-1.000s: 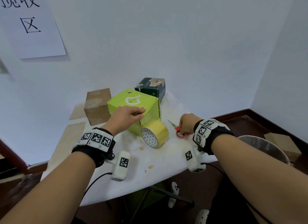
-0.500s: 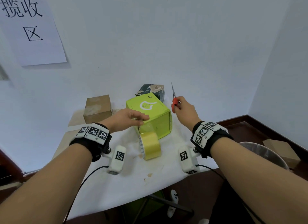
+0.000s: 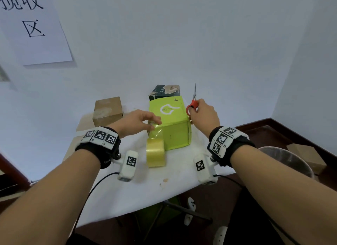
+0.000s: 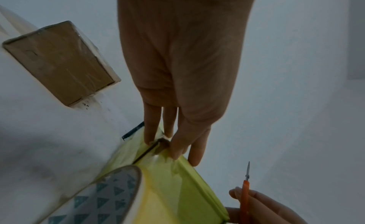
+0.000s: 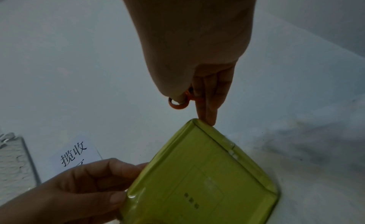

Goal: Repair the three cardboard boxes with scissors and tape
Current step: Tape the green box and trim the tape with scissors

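Three boxes sit on our white worktop point(image 3: 127, 193). The green box point(image 3: 172, 124) is the largest and lies at the centre; the brown cardboard box point(image 3: 107, 110) stands well apart at its ten o'clock, and the dark printed box point(image 3: 165, 91) is just behind it at twelve o'clock.

At six o'clock of the green box, touching its near face, the yellow tape roll point(image 3: 156, 154) stands on edge, and a strip of tape runs from it up the box's left corner.

Our left hand point(image 3: 135, 122) comes in at nine o'clock, fingers bent over that taped corner, with the fingertips point(image 4: 175, 155) pressing the strip down on the edge.

Our right hand point(image 3: 203, 115) is at three o'clock, curled around the red-handled scissors point(image 3: 193, 103), thumb through one ring, blades closed and pointing up at twelve o'clock. One straight finger point(image 5: 208, 116) of that hand touches the box's upper right corner.
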The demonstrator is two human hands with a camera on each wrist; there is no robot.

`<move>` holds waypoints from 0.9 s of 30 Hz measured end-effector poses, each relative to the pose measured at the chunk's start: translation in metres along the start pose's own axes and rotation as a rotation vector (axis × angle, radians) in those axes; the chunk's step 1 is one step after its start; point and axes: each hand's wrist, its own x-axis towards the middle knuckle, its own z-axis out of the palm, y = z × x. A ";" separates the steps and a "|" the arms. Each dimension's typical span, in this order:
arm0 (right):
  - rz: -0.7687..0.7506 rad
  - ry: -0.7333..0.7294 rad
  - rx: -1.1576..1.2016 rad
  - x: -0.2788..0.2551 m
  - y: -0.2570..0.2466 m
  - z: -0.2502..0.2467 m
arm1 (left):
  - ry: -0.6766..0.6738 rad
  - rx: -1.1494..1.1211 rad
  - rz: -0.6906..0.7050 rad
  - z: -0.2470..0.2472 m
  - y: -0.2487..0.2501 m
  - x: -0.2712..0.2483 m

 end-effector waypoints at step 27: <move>-0.422 -0.369 -0.053 -0.014 -0.023 0.031 | 0.233 -0.752 -0.503 0.051 -0.005 -0.037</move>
